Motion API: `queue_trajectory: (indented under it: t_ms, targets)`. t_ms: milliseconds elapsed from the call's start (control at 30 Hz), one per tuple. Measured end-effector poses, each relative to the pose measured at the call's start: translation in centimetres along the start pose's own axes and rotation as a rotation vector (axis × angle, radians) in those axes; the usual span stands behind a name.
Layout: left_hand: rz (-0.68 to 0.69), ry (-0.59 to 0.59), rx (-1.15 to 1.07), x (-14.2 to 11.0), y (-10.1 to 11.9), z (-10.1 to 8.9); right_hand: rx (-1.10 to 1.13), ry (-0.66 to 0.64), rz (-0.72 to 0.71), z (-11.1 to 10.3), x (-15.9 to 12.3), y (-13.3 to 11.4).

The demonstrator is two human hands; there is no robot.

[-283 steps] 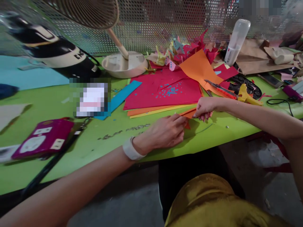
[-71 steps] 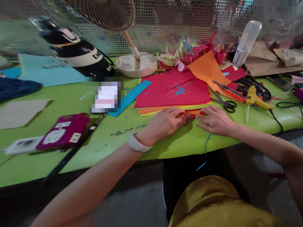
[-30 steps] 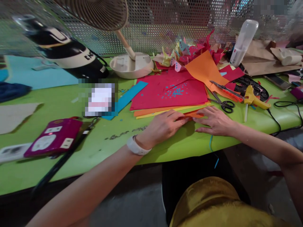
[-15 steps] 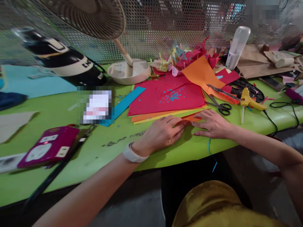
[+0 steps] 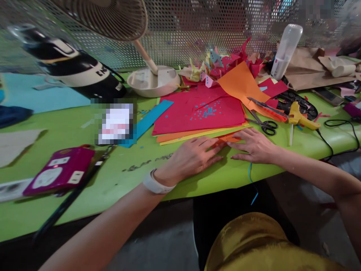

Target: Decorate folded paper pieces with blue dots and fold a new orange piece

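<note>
A small piece of folded orange paper lies on the green table near its front edge, partly hidden under my fingers. My left hand, with a white band at the wrist, rests on its left end, fingers spread and lying fairly flat. From the other side my right hand touches the paper with outstretched, parted fingers. Just beyond sits a stack of coloured sheets, a red sheet on top with tiny blue paper bits scattered over it. A thin blue strip hangs over the table edge below my right hand.
Black scissors, a craft knife and a yellow glue gun lie right of the stack. Folded paper shapes are heaped behind it. To the left are a fan, a black bottle and a purple power strip.
The fingers of my left hand have straightened and spread over the orange paper. My right hand has barely shifted. The whole view has tilted slightly.
</note>
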State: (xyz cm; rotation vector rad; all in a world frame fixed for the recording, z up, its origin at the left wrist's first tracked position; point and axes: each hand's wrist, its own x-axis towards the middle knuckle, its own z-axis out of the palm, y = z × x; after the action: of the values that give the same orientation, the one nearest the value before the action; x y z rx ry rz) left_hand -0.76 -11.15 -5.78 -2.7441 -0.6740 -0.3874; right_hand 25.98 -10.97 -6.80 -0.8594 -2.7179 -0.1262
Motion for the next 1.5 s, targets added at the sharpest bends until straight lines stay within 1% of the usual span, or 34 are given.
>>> queue_trajectory:
  t_ms: [167,467,700,900,1067,1233,1500]
  targets:
    - [-0.027,-0.014,-0.057,-0.11,-0.01,0.26,0.028,-0.002,-0.001,-0.05,0.00,0.00]
    - [-0.008,-0.022,0.038,0.02,0.11,0.33,0.038,-0.003,0.008,-0.03,0.01,0.06]
    - [-0.019,-0.009,0.014,-0.05,0.07,0.54,0.024,0.034,0.040,0.24,-0.13,0.27]
    - [-0.001,-0.036,0.056,0.03,0.11,0.44,0.003,0.027,0.008,0.25,-0.21,0.38]
    - [-0.030,-0.015,-0.019,-0.03,0.05,0.70,0.028,0.004,-0.004,0.03,-0.12,0.30]
    - [-0.003,-0.010,0.006,-0.03,-0.01,0.72,0.003,0.028,-0.018,0.02,-0.15,0.25]
    - [-0.016,-0.015,-0.023,0.00,-0.04,0.70,0.008,0.040,-0.018,0.07,-0.06,0.27]
